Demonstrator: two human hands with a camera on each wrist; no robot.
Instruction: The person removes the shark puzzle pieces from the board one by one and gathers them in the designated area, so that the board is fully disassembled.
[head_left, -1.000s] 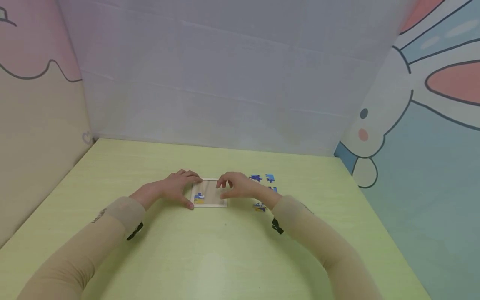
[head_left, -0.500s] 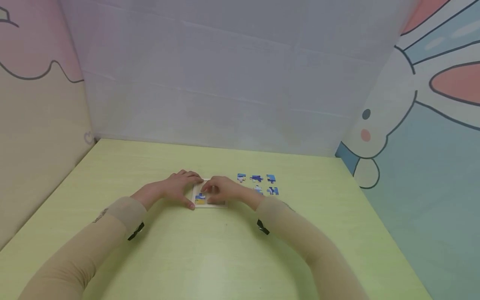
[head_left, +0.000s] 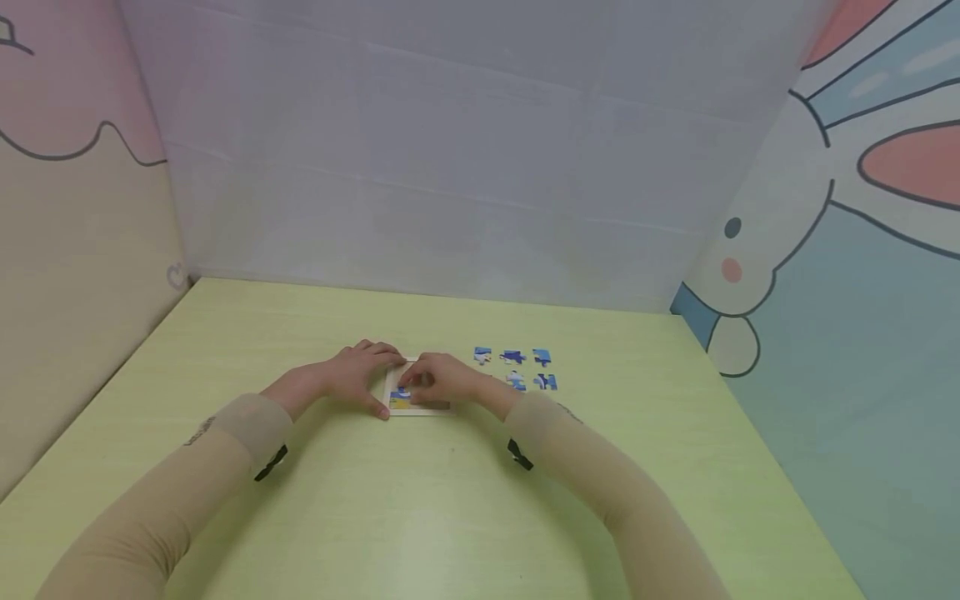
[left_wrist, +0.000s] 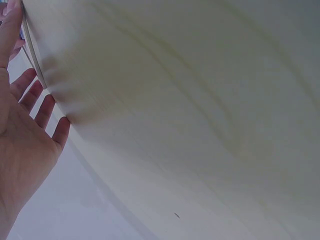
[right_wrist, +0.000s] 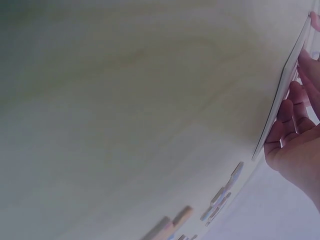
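Note:
In the head view a small puzzle tray (head_left: 420,412) with a pale rim lies on the table. My left hand (head_left: 352,375) rests along its left side, thumb at the near corner, fingers stretched to the far corner. The left wrist view shows that hand (left_wrist: 30,145) with fingers spread by the tray's edge. A blue and yellow jigsaw piece (head_left: 399,400) lies in the tray's near left corner. Over the tray my right hand (head_left: 450,379) has curled fingers and thumb close together beside it, pinching a jigsaw piece mostly hidden by them. Its fingers (right_wrist: 285,112) reach over the tray edge.
Several loose blue jigsaw pieces (head_left: 513,357) lie in rows right of the tray, partly behind my right forearm. The right wrist view has more loose pieces (right_wrist: 215,202) below the tray. A pale wall (head_left: 450,167) closes the table's far edge, with painted panels at both sides.
My right hand has moved left across the tray and lowered to the corner piece, uncovering more loose pieces on the right. The left hand has stayed in place.

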